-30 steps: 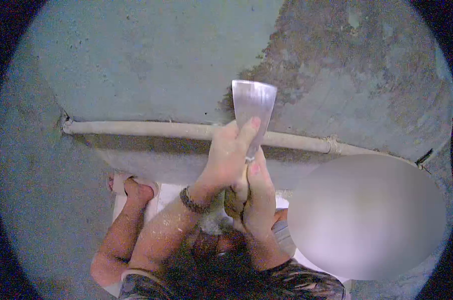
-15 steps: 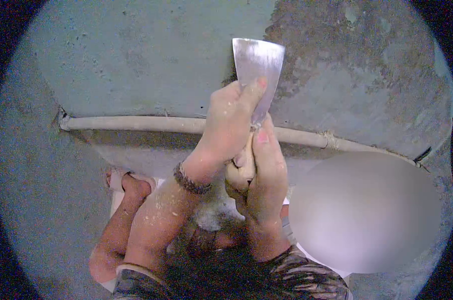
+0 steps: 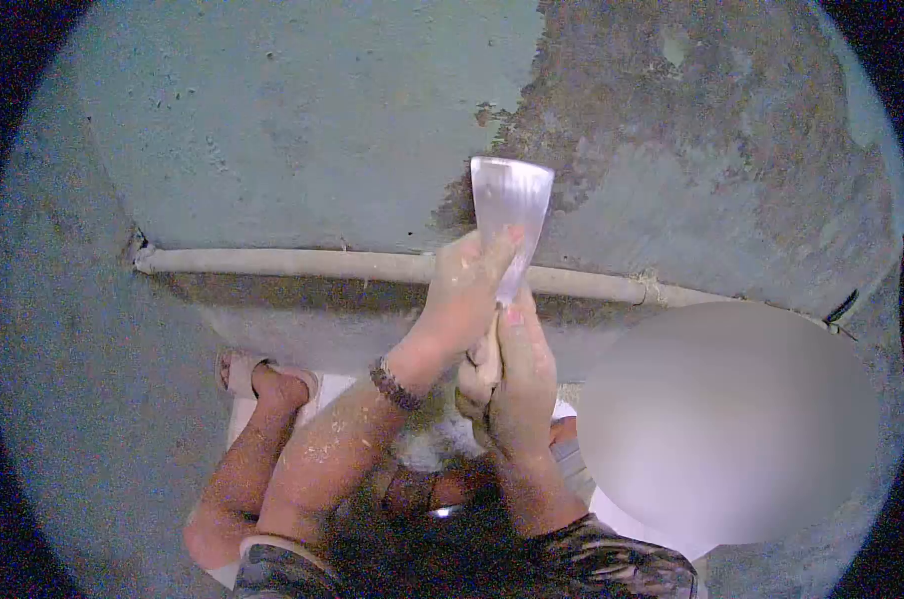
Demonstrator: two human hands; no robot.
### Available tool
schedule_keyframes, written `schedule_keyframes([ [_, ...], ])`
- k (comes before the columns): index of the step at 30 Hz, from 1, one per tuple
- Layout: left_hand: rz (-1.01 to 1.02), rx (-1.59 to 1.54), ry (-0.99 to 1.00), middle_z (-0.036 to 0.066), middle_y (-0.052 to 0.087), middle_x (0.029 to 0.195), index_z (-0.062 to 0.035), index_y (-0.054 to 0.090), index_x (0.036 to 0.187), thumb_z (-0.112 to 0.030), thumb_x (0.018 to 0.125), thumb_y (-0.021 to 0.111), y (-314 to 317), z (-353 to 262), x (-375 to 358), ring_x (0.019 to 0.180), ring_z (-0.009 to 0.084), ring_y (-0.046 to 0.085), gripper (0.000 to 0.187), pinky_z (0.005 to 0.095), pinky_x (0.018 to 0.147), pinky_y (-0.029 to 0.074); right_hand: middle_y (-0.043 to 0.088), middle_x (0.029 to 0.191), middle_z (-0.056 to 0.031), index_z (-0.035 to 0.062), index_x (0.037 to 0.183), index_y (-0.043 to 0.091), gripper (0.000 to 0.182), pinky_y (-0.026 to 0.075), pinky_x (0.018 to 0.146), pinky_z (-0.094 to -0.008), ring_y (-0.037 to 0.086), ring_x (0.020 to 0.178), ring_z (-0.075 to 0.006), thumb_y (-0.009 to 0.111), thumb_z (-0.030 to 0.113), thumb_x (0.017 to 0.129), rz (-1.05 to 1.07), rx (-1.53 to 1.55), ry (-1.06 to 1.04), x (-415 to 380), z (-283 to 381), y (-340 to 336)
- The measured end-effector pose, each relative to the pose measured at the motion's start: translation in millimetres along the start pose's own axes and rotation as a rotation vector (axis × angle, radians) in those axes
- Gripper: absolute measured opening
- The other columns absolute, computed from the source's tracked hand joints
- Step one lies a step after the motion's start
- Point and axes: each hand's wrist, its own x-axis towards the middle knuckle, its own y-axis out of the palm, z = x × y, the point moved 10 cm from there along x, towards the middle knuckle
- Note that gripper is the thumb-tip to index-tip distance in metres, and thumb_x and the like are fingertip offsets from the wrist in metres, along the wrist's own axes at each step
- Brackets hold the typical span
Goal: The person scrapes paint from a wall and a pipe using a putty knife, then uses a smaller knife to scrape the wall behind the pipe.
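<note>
A putty knife (image 3: 512, 200) with a wide metal blade points away from me, in front of a green, partly scraped wall (image 3: 342, 120). My left hand (image 3: 464, 295), with a dark bracelet on the wrist, grips the blade's side, its thumb lying on the metal. My right hand (image 3: 522, 369) is wrapped round the light handle (image 3: 484, 361), thumb near the base of the blade. Both hands and the left forearm carry pale specks.
A light pipe (image 3: 302, 263) runs along the wall behind the hands. My sandaled foot (image 3: 284, 384) rests at the lower left. A large blurred oval (image 3: 726, 424) covers the lower right, with white material beneath it. Dark bare patches (image 3: 612, 110) mark the wall's upper right.
Both hands and the putty knife have moved down in the view. The blade appears shorter and more tilted. The grip is the same.
</note>
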Motion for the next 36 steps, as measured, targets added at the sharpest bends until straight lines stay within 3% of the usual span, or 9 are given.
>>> schedule_keyframes([
  [5, 0.059, 0.023, 0.019, 0.008, 0.062, 0.078, 0.0012, 0.062, 0.088, -0.038, 0.092, 0.049, 3, -31, 24, 0.071, 0.0133, 0.053, 0.041, 0.0325, 0.065, 0.043, 0.055, 0.08, -0.006, 0.0029, 0.124, 0.046, 0.035, 0.045, 0.049, -0.0261, 0.053, 0.063, -0.0095, 0.046, 0.019, 0.093, 0.307, 0.466, 0.014, 13, 13, 22],
  [9, 0.014, 0.091, 0.067, 0.003, 0.059, 0.071, 0.0013, 0.062, 0.084, -0.035, 0.092, 0.051, -2, -4, -1, 0.065, 0.0104, 0.05, 0.039, 0.0298, 0.059, 0.041, 0.059, 0.108, -0.0212, -0.0038, 0.12, 0.047, 0.039, 0.05, 0.056, -0.0304, 0.058, 0.065, -0.02, 0.058, 0.005, 0.084, -0.081, -0.5, -0.282, -1, 11, -11],
  [11, 0.0, -0.054, -0.072, 0.0, 0.056, 0.068, 0.0012, 0.062, 0.082, -0.032, 0.092, 0.053, -2, 14, -4, 0.063, 0.008, 0.048, 0.036, 0.0281, 0.055, 0.039, 0.042, 0.065, 0.0014, 0.0094, 0.134, 0.036, 0.039, 0.022, 0.033, -0.0183, 0.034, 0.04, -0.0034, 0.034, 0.027, 0.099, 0.066, -0.298, -0.152, -2, -4, 1],
  [16, 0.017, 0.018, -0.101, 0.008, 0.06, 0.073, 0.0013, 0.062, 0.084, -0.041, 0.091, 0.05, -5, -2, -2, 0.066, 0.0156, 0.052, 0.045, 0.0345, 0.061, 0.042, 0.042, 0.065, 0.0015, 0.0097, 0.138, 0.031, 0.043, 0.022, 0.032, -0.0186, 0.031, 0.038, -0.003, 0.034, 0.027, 0.099, 0.039, 0.11, 0.047, -7, 0, 12],
  [19, -0.012, 0.074, 0.065, 0.005, 0.059, 0.074, 0.002, 0.061, 0.085, -0.039, 0.092, 0.051, -6, -9, 6, 0.066, 0.013, 0.05, 0.043, 0.0313, 0.061, 0.041, 0.042, 0.065, 0.0009, 0.0106, 0.138, 0.03, 0.042, 0.022, 0.031, -0.0187, 0.031, 0.038, -0.0035, 0.034, 0.027, 0.099, 0.069, -0.321, -0.264, 6, 13, 16],
  [22, 0.003, 0.126, 0.116, 0.008, 0.06, 0.077, 0.0022, 0.061, 0.089, -0.039, 0.092, 0.05, -6, -29, 25, 0.071, 0.0154, 0.053, 0.043, 0.0315, 0.065, 0.043, 0.043, 0.067, 0.0006, 0.0109, 0.14, 0.028, 0.043, 0.023, 0.032, -0.0184, 0.032, 0.039, -0.0039, 0.033, 0.027, 0.1, 0.062, 0.058, -0.057, 9, 5, 12],
  [29, 0.01, 0.013, 0.095, 0.011, 0.063, 0.078, 0.0028, 0.062, 0.092, -0.04, 0.092, 0.049, 0, -6, 12, 0.069, 0.02, 0.056, 0.045, 0.0353, 0.066, 0.045, 0.044, 0.068, 0.0002, 0.0098, 0.137, 0.032, 0.04, 0.023, 0.032, -0.0195, 0.032, 0.038, -0.0044, 0.033, 0.024, 0.099, -0.047, -0.717, -0.631, -1, 29, 10],
  [32, 0.03, -0.012, 0.029, 0.008, 0.063, 0.079, 0.0036, 0.062, 0.095, -0.038, 0.092, 0.051, -3, -27, 24, 0.072, 0.015, 0.054, 0.043, 0.0319, 0.067, 0.044, 0.045, 0.069, 0.0, 0.0082, 0.137, 0.032, 0.041, 0.025, 0.034, -0.0192, 0.035, 0.041, -0.0043, 0.034, 0.024, 0.099, -0.057, -0.772, -0.395, 10, 33, 12],
  [36, 0.026, 0.074, 0.057, 0.009, 0.062, 0.079, 0.0042, 0.061, 0.096, -0.038, 0.092, 0.051, 1, -14, 14, 0.074, 0.0124, 0.052, 0.043, 0.0298, 0.068, 0.044, 0.046, 0.07, -0.0002, 0.0074, 0.137, 0.033, 0.042, 0.025, 0.034, -0.0194, 0.035, 0.042, -0.004, 0.033, 0.024, 0.099, 0.013, -0.079, -0.125, 4, 18, 12],
])
